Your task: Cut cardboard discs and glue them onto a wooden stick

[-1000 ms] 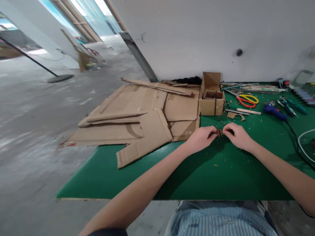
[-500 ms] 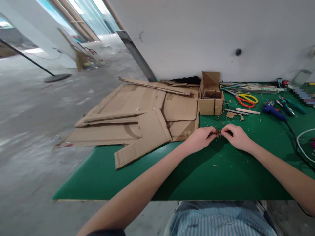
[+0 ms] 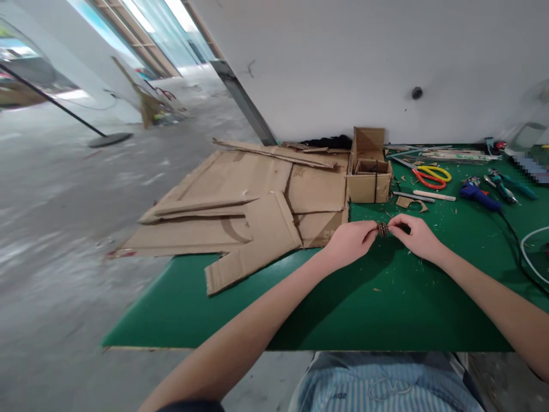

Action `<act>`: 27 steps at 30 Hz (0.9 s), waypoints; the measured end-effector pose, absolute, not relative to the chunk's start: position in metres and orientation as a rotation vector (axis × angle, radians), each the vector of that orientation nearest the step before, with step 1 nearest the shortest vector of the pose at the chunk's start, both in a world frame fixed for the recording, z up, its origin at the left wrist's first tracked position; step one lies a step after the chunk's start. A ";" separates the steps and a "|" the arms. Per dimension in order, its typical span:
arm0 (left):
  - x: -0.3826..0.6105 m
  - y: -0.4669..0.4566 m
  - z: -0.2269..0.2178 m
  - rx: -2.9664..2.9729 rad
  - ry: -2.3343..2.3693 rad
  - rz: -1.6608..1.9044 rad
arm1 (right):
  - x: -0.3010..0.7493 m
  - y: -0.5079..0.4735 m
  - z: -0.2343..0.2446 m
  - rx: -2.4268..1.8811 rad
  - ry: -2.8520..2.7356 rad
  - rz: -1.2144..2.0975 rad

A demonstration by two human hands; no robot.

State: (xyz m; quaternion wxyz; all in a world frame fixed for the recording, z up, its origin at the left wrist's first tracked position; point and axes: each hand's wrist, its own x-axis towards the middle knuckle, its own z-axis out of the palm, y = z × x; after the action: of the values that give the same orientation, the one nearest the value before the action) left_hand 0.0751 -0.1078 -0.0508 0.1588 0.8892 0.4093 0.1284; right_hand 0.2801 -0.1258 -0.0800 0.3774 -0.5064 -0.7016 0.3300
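Note:
Between my two hands, above the green tabletop, is a small brown ridged piece (image 3: 382,229) that looks like stacked cardboard discs. My left hand (image 3: 352,243) pinches it from the left with thumb and forefinger. From the other side, my right hand (image 3: 412,233) has its thumb and forefinger closed at the piece's right end. Exactly what the right fingertips grip is too small to make out. Just behind the hands stands a cardboard box (image 3: 364,189) with a dark band round it and a raised back panel. A cut cardboard scrap (image 3: 410,203) lies to its right.
Large cardboard sheets (image 3: 223,177) cover the left of the green table (image 3: 326,315), some overhanging its left edge. To the right lie scissors (image 3: 433,177), a wooden stick (image 3: 434,195), a blue glue gun (image 3: 480,195) with its cord, and pliers (image 3: 501,186). A white wall (image 3: 343,63) rises behind.
The brown piece has turned slightly between my fingers, and my right fingertips have shifted a little. The whole view has moved slightly; the things on the table stay in place.

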 end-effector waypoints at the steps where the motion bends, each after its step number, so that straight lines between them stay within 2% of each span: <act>1: 0.075 -0.108 -0.051 2.545 1.167 0.368 | 0.280 -0.126 -0.080 -1.295 -1.791 0.851; 27: 0.075 -0.109 -0.051 2.639 1.206 0.253 | 0.281 -0.125 -0.081 -1.267 -1.830 0.839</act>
State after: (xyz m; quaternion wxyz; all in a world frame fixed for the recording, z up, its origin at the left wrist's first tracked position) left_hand 0.0752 -0.1089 -0.0509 0.1143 0.9001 0.4115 0.0863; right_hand 0.2815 -0.1252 -0.0807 0.3721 -0.4944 -0.7140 0.3274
